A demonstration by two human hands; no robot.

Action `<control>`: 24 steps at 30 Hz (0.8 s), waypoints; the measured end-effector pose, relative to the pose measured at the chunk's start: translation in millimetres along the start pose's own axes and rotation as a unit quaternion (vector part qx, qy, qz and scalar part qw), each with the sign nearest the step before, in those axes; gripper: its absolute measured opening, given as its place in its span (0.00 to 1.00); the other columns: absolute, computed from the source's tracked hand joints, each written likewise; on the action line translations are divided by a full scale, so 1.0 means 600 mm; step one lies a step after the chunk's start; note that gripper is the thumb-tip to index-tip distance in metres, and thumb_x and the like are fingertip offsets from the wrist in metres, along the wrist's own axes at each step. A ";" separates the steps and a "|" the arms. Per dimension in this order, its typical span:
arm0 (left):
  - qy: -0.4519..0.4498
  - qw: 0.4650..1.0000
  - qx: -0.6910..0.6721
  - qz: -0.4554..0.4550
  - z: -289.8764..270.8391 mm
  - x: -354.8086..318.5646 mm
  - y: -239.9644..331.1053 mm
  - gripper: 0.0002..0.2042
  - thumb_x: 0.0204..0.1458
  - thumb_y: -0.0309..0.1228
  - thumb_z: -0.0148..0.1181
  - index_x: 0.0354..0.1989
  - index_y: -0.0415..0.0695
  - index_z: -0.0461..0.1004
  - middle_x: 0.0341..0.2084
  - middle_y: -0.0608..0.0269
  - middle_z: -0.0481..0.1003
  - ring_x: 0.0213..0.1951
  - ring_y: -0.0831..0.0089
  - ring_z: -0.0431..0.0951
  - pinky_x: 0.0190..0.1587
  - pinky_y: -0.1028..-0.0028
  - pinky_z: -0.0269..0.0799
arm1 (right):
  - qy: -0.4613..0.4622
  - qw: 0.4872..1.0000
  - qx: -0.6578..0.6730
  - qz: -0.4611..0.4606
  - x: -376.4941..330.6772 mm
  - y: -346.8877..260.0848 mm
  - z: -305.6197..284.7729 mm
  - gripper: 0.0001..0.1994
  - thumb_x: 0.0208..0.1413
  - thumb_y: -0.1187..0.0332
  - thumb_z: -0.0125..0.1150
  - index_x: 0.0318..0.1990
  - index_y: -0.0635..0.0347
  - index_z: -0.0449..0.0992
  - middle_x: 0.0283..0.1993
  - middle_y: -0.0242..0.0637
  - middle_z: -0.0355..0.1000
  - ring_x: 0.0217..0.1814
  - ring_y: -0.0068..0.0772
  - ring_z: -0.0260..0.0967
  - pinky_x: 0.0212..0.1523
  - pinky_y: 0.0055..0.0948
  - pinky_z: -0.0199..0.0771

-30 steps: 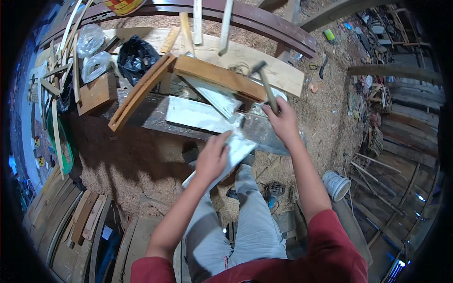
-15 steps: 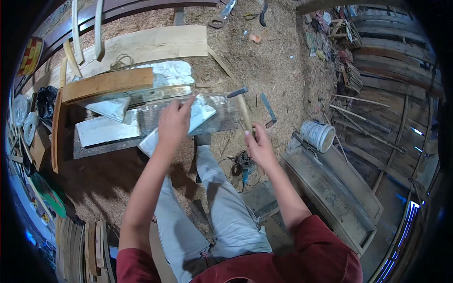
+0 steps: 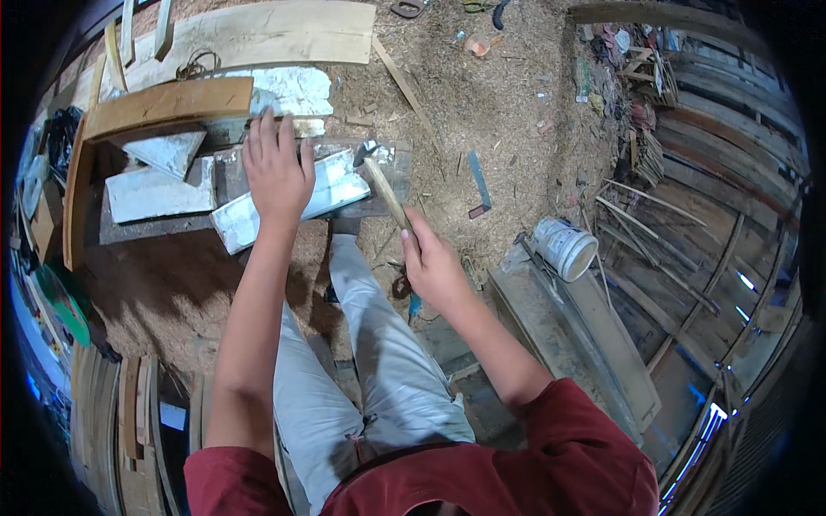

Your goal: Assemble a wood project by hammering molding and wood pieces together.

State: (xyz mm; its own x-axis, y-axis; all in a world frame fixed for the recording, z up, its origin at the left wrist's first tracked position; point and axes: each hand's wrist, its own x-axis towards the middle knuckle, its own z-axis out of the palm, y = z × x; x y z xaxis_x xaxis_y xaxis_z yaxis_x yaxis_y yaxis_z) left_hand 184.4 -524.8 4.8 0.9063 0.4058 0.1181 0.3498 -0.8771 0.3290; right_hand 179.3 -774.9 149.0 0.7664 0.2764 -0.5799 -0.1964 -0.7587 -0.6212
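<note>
Right hand [image 3: 434,265] is gripping a hammer [image 3: 387,191] with pale wooden handle and dark metal head; head is showing beside the right end of a white-coated rectangular board [image 3: 331,187]; board is lying aslant on the dark, weathered worktop [image 3: 391,199]; left hand [image 3: 280,179] is extending open over the board, contact unclear.

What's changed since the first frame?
The white board has swung round, now lying more along the bench. The hammer has swung left and lowered, its head at the board's right end; contact unclear. The left hand now lies across the board, fingers pointing past its far edge. Unchanged: the right hand grips the hammer; the wooden frame stays put.
</note>
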 end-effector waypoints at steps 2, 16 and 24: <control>0.001 1.000 -0.003 0.002 0.004 -0.003 -0.007 0.22 0.67 0.41 0.58 0.64 0.43 0.75 0.69 0.47 0.70 0.72 0.46 0.66 0.74 0.46 0.59 | -0.036 0.999 -0.027 0.016 0.012 -0.010 -0.005 0.21 0.75 0.66 0.53 0.71 0.59 0.68 0.44 0.66 0.79 0.47 0.73 0.78 0.47 0.58 0.78; -0.022 0.998 0.035 -0.053 0.009 0.002 -0.005 0.19 0.66 0.41 0.55 0.62 0.47 0.76 0.69 0.56 0.71 0.71 0.54 0.69 0.77 0.47 0.57 | -0.045 0.992 -0.120 0.007 0.013 -0.085 -0.029 0.25 0.73 0.68 0.56 0.75 0.59 0.67 0.42 0.64 0.80 0.38 0.70 0.79 0.40 0.59 0.79; -0.036 0.996 0.037 -0.073 0.013 0.006 0.000 0.27 0.65 0.42 0.55 0.73 0.52 0.70 0.75 0.54 0.65 0.75 0.53 0.65 0.80 0.47 0.52 | 0.001 0.992 -0.126 -0.032 0.003 -0.050 -0.001 0.25 0.73 0.70 0.54 0.75 0.62 0.66 0.38 0.64 0.79 0.37 0.69 0.80 0.40 0.57 0.79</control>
State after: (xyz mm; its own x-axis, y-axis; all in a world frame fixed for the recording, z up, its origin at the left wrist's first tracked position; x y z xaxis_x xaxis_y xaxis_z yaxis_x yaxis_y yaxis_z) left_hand 189.3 -525.3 -2.2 0.8583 0.5132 0.0059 0.4932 -0.8280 0.2669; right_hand 187.0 -752.1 167.1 0.7735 0.3277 -0.5425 0.0111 -0.8628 -0.5054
